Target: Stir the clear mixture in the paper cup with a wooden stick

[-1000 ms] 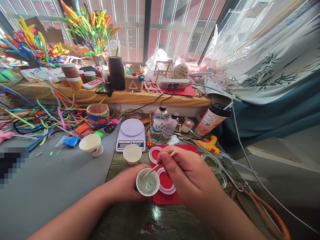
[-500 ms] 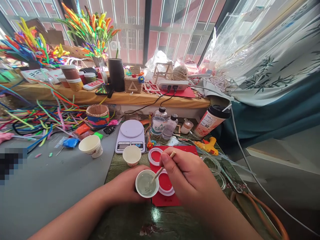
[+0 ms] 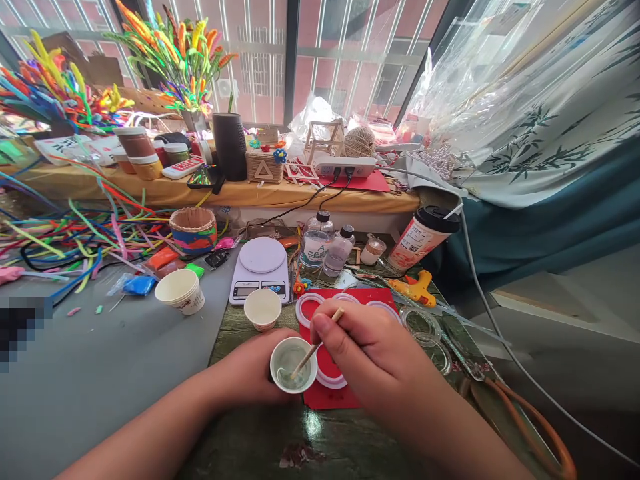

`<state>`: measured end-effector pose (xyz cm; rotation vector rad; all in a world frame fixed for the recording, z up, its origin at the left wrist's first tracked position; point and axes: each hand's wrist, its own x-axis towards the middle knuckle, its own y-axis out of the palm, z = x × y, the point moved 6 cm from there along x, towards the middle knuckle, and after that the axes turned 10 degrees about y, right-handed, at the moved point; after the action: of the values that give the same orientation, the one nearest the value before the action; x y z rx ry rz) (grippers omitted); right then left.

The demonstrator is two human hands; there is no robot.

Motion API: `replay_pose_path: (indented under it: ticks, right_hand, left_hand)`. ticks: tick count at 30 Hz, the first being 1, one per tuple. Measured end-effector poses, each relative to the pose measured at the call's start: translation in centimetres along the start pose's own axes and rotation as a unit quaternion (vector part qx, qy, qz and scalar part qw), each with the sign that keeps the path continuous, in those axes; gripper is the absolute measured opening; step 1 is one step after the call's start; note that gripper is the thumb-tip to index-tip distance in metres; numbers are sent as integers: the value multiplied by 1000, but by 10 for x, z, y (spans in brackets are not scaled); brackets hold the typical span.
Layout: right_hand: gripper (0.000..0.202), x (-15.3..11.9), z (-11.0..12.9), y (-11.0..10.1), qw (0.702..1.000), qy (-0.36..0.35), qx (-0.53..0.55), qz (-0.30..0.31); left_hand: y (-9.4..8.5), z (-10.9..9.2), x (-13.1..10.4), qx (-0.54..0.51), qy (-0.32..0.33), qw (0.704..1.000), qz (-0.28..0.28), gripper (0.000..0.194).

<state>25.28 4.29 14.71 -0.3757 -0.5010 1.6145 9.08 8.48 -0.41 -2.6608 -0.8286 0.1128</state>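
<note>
My left hand [image 3: 253, 367] is wrapped round a paper cup [image 3: 294, 342] of clear liquid, its fingers partly hidden behind the cup. In a pinch, my right hand [image 3: 363, 347] grips a thin wooden stick [image 3: 320, 340], whose lower end dips into the liquid. Under and beyond my right hand lie white ring-shaped molds [image 3: 307, 311] on a red sheet [image 3: 320, 400]; the hand covers part of them. Just behind the held cup stands an empty paper cup [image 3: 263, 310]. A white kitchen scale [image 3: 260, 287] sits behind that.
Two clear bottles [image 3: 316, 248] with black caps stand at the back. To the right are a takeaway cup [image 3: 423, 240], a yellow glue gun [image 3: 417, 289], clear rings [image 3: 423, 325] and orange-handled scissors [image 3: 535, 407]. Stacked paper cups [image 3: 181, 293] and a painted pot [image 3: 193, 233] stand left.
The stick's dipped end has moved left and toward me inside the cup, and my right hand has shifted slightly left. My left hand still holds the cup in nearly the same place.
</note>
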Motion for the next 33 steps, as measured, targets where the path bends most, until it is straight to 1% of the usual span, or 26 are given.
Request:
replay_pose_path:
  ticks: [3,4,5,8,9,12,13,14,17,18,19,22,23,24,27,28,31,32,33]
  right_hand:
    - [42,0,-1,-7,998,13,-22,-65]
    - [42,0,-1,-8,997,12,-17,-72]
    - [41,-1,0,-8,998,7,-8,-65]
    - [37,-2,4,-4,1000,-10,3,-18]
    - [37,-3,5,-4,1000,-12,-7,-21]
    - [41,-2,4,-8,996,-1,-49,-78]
    - [41,-2,4,-8,995,0,-52,-86]
    - [40,-2,4,-6,996,-3,-48,-77]
    - [37,-2,6,4,999,-21,-30,-7]
    - [38,-3,6,5,999,-23,-32,-2]
    - [39,-3,6,4,999,-21,-38,-14]
    - [40,-2,4,-6,995,-6,-56,-87]
    - [40,-2,4,-8,994,-4,-52,-92]
    - [39,-2,4,-7,996,-5,-43,-83]
    - [37,-2,5,-2,999,-18,-28,-33]
    - [37,-2,5,-2,999,-20,-32,-34]
    - [41,-3,4,-7,995,-15,-50,-87]
    - [41,-3,4,-8,994,-15,-47,-93]
    - [41,-3,4,-7,995,-18,-41,-85]
  left_hand:
    - [0,1,-1,9,-6,1000,-1,46]
    - [0,0,-1,9,-4,1000,3,48]
    - [0,0,-1,8,-3,1000,6,49]
    - [-1,-1,-1,8,-1,1000,7,54]
    - [-1,0,-1,8,-3,1000,7,55]
    - [0,1,-1,10,-8,1000,12,55]
    - [0,2,-1,11,-9,1000,13,54]
    - [0,2,-1,12,-8,1000,12,54]
    - [0,1,-1,15,0,1000,5,53]
    - [0,0,0,16,3,1000,3,53]
    - [-1,0,0,15,4,1000,1,53]
    - [-1,-2,0,14,-2,1000,1,55]
    - [-1,-2,0,14,-5,1000,2,54]
    - [-1,-1,0,14,-7,1000,2,53]
    - [-1,0,0,10,-4,1000,2,54]
    - [-1,0,0,8,-2,1000,2,55]
    - [-1,2,-1,3,-3,1000,7,58]
    - [-1,3,-1,4,-4,1000,9,58]
    - [-1,3,-1,6,-4,1000,10,58]
